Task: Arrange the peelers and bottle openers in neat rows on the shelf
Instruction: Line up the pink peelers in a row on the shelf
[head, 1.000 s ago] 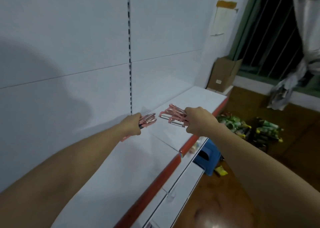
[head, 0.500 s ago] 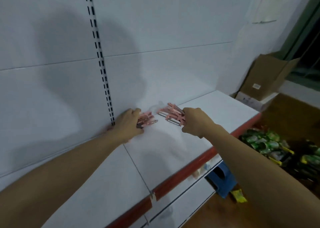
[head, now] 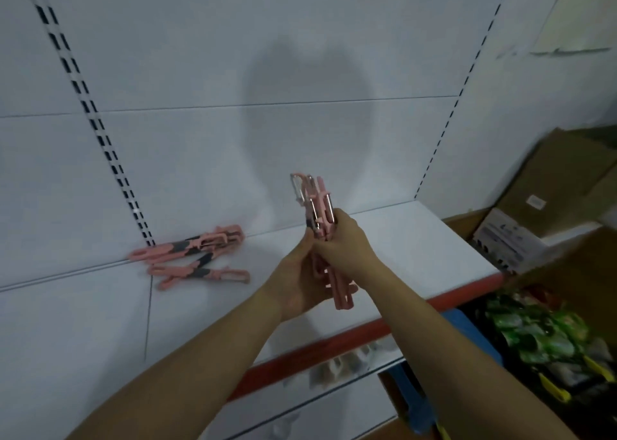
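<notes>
The bundle of pink plastic peelers with metal blades (head: 317, 206) stands upright above the middle of the white red-edged shelf (head: 417, 239). The right hand (head: 344, 242) is curled round its middle, and the left hand (head: 297, 282) grips the handles below. Loosely bunched, one peeler could slip past the front edge. Half a second ago each hand held a bunch; the left's now lies as a crossed pink pile (head: 197, 256) at the back edge.

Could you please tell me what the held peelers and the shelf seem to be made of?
Peelers: matte pink plastic bodies, with shiny blades, probably steel by their glint. Shelf: smooth white painted surface, likely metal, though the look leaves it open.
</notes>
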{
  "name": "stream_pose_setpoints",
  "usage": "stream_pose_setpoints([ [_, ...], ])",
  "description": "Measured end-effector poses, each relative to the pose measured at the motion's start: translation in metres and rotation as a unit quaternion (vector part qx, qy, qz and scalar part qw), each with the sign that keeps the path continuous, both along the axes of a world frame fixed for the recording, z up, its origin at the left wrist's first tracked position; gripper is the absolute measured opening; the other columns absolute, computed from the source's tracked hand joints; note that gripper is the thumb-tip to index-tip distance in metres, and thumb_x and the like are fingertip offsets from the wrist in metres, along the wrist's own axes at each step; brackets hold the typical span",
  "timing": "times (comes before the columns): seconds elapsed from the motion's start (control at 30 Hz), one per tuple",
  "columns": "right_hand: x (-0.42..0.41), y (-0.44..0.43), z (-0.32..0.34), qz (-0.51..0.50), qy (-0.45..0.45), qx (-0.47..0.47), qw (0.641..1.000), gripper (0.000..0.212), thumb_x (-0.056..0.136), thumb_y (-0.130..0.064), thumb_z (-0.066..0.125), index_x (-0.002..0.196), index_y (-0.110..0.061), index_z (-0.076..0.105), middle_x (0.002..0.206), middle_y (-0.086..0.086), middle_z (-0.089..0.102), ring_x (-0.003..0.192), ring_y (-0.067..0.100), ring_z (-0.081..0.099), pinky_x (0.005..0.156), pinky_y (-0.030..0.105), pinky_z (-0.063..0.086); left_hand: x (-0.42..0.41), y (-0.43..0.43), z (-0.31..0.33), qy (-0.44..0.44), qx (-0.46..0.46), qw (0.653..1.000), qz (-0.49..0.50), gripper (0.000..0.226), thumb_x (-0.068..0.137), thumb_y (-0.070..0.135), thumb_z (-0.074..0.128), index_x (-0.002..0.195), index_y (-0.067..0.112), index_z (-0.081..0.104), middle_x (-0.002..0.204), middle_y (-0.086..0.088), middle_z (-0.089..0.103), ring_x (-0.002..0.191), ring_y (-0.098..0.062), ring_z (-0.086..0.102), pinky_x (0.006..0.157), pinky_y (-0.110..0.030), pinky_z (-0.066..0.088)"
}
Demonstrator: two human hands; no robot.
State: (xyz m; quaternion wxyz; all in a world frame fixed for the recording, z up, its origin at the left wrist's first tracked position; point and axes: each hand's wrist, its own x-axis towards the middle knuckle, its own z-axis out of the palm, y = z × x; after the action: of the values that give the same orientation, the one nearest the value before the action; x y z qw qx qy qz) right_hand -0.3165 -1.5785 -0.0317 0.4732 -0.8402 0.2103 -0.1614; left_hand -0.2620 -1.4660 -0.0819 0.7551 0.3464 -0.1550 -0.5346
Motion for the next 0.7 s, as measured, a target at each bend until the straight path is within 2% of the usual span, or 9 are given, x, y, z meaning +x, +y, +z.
stream_pose_setpoints([
  [0.1,-0.005,-0.033,-0.006,0.015,-0.013,-0.070,0.997,0.023,0.091,-0.041,0.063,0.103,-0.024,0.054,0.089,-0.008,0.062,0.080,0.011,0.062,0.067,0.027,0.047,-0.007,-0.036,0.006,0.010,-0.018,1.000,0.001,0.062,0.095,0.057,0.057,0.143,0.017,0.058,0.147,-0.016,0.057,0.133,-0.038,0.057,0.098,-0.059,0.052],
  [0.2,-0.003,-0.070,-0.013,-0.017,0.038,-0.208,0.977,0.041,0.089,-0.066,0.049,0.099,-0.027,0.054,0.097,-0.004,0.056,0.095,0.020,0.052,0.080,0.039,0.046,0.000,-0.063,0.004,-0.099,0.017,0.995,-0.021,0.058,0.096,0.049,0.060,0.145,0.019,0.054,0.138,-0.018,0.062,0.116,-0.038,0.065,0.090,-0.053,0.055],
  [0.23,-0.003,-0.080,-0.012,-0.012,0.054,-0.202,0.978,0.046,0.089,-0.070,0.045,0.098,-0.026,0.055,0.098,-0.001,0.056,0.096,0.022,0.053,0.082,0.043,0.048,0.004,-0.069,0.004,-0.135,0.027,0.990,-0.024,0.059,0.093,0.045,0.067,0.144,0.020,0.053,0.129,-0.019,0.066,0.106,-0.038,0.067,0.087,-0.052,0.056],
  [0.3,-0.004,-0.107,-0.009,0.043,0.030,-0.066,0.996,0.051,0.095,-0.067,0.043,0.097,-0.019,0.060,0.090,0.010,0.065,0.085,0.031,0.065,0.075,0.050,0.058,0.012,-0.090,0.004,-0.187,0.034,0.981,-0.029,0.057,0.090,0.033,0.075,0.142,0.021,0.054,0.113,-0.017,0.069,0.095,-0.033,0.070,0.079,-0.047,0.057],
  [0.37,-0.007,-0.133,-0.007,0.090,0.022,0.048,0.995,0.054,0.100,-0.062,0.040,0.101,-0.014,0.065,0.082,0.013,0.071,0.071,0.033,0.070,0.066,0.045,0.061,0.023,-0.111,0.002,-0.225,0.033,0.973,-0.028,0.047,0.093,0.023,0.073,0.138,0.026,0.058,0.110,-0.013,0.070,0.095,-0.031,0.071,0.076,-0.043,0.058],
  [0.5,-0.004,-0.178,-0.015,0.079,0.046,0.064,0.994,0.058,0.104,-0.055,0.034,0.111,-0.007,0.067,0.103,0.022,0.071,0.093,0.036,0.069,0.085,0.042,0.060,0.043,-0.157,-0.007,-0.260,0.043,0.965,-0.009,0.046,0.098,0.008,0.065,0.138,0.030,0.059,0.120,-0.012,0.073,0.111,-0.034,0.071,0.079,-0.047,0.061],
  [0.57,-0.002,-0.198,-0.022,0.058,0.037,0.077,0.995,0.054,0.105,-0.054,0.033,0.110,-0.015,0.070,0.107,0.012,0.073,0.100,0.026,0.069,0.086,0.033,0.060,0.048,-0.179,-0.015,-0.280,0.063,0.958,0.026,0.041,0.096,0.004,0.066,0.130,0.027,0.063,0.115,-0.009,0.074,0.106,-0.030,0.073,0.075,-0.044,0.061],
  [0.63,-0.002,-0.214,-0.026,0.028,0.003,0.125,0.992,0.045,0.106,-0.050,0.034,0.111,-0.022,0.069,0.105,-0.002,0.075,0.096,0.014,0.072,0.081,0.025,0.059,0.050,-0.197,-0.025,-0.304,0.106,0.942,0.093,0.034,0.093,-0.001,0.067,0.116,0.024,0.066,0.103,-0.008,0.074,0.093,-0.023,0.075,0.069,-0.035,0.060],
  [0.7,-0.004,-0.228,-0.034,-0.025,-0.026,0.174,0.984,0.044,0.106,-0.048,0.036,0.108,-0.015,0.067,0.089,0.001,0.076,0.084,0.018,0.075,0.077,0.032,0.062,0.051,-0.210,-0.035,-0.338,0.143,0.917,0.159,0.030,0.090,-0.004,0.068,0.107,0.021,0.065,0.096,-0.014,0.070,0.087,-0.022,0.071,0.068,-0.025,0.057],
])
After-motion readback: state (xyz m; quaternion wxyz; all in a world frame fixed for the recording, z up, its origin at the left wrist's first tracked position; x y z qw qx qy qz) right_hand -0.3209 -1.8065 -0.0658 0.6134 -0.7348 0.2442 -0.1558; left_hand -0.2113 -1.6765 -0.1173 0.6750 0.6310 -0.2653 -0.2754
